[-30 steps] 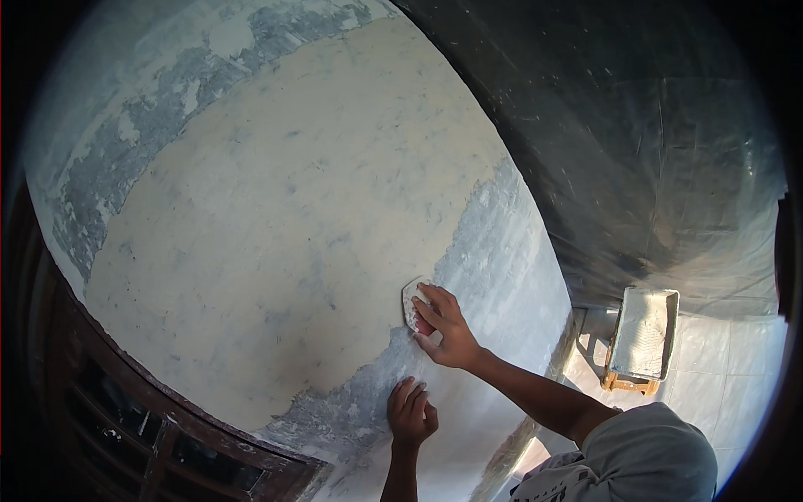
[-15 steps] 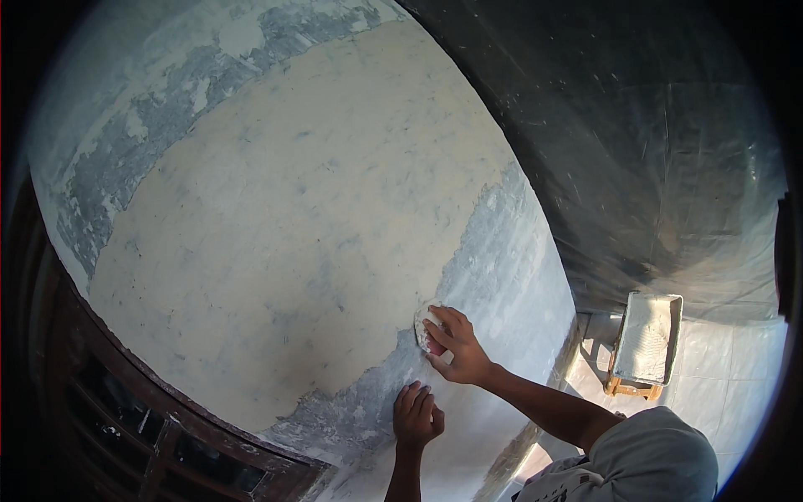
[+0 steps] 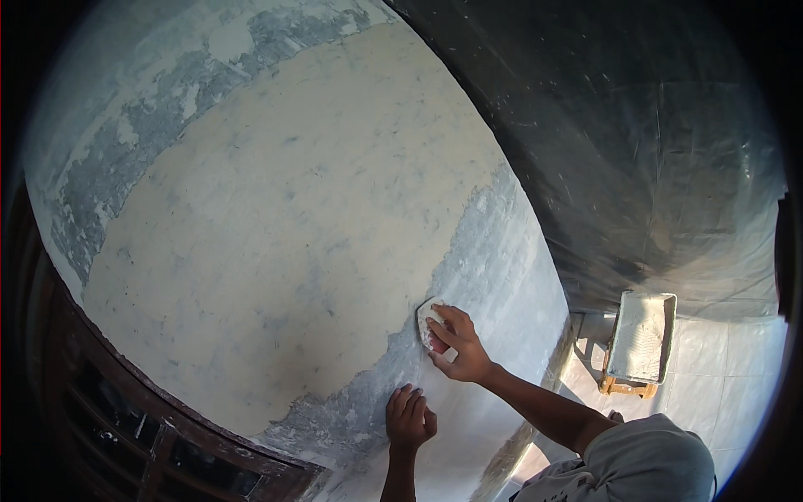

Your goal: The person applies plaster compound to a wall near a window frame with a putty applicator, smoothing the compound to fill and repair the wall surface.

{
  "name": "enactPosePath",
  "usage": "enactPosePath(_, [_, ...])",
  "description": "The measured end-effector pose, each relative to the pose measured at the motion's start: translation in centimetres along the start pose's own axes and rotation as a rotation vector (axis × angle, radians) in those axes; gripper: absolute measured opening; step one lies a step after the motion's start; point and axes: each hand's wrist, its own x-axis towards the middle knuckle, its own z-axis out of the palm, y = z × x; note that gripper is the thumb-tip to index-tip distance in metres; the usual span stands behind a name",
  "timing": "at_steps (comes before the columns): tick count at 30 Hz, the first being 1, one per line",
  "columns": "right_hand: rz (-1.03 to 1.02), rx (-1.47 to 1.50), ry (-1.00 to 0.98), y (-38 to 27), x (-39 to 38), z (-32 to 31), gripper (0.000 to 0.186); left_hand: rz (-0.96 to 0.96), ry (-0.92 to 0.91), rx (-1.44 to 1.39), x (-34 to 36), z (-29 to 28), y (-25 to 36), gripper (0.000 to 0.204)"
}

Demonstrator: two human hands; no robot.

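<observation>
My right hand grips a small white, plaster-smeared spreader with a red part under my fingers, its face against the wall at the ragged edge between a cream coat and bluish-grey surface. Below and left of it, my left hand rests on the grey wall, fingers bent but slightly apart, with nothing visible in it.
A tray of white compound sits on a low wooden stand at the right, on a light tiled floor. Dark plastic sheeting hangs beyond the wall's right edge. A brown wooden frame with dark panes borders the lower left.
Compared with a second ago, my right hand and the spreader are lower and slightly right along the coat's edge. My left hand has barely moved on the wall.
</observation>
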Motion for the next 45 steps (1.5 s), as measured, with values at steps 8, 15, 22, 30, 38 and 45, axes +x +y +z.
enactPosePath(8, [0.069, 0.021, 0.043, 2.0, -0.8, 0.4, 0.065, -0.018, -0.016, -0.001, 0.1, 0.1, 0.4, 0.017])
enactPosePath(15, [0.220, 0.166, 0.105, -1.4, 0.7, -2.8, 0.073, -0.047, -0.032, -0.074, 0.8, -0.2, 1.2, 0.018])
enactPosePath(22, [0.349, 0.279, 0.106, -2.4, -1.0, -7.5, 0.079, -0.249, 0.045, -0.285, 2.9, 2.4, 5.1, 0.019])
enactPosePath(30, [1.178, 0.683, 0.289, 9.5, -15.1, -16.3, 0.063, -0.344, -0.214, -0.545, 2.5, 12.1, 13.8, 0.022])
enactPosePath(38, [1.634, 0.691, 0.437, 15.2, -24.5, -29.7, 0.046, -0.320, -0.579, -0.713, 2.2, 25.0, 24.4, 0.030])
enactPosePath(45, [1.881, 0.364, 0.497, 19.7, -32.0, -41.3, 0.059, -0.303, -0.881, -0.748, 3.3, 33.9, 34.8, 0.029])
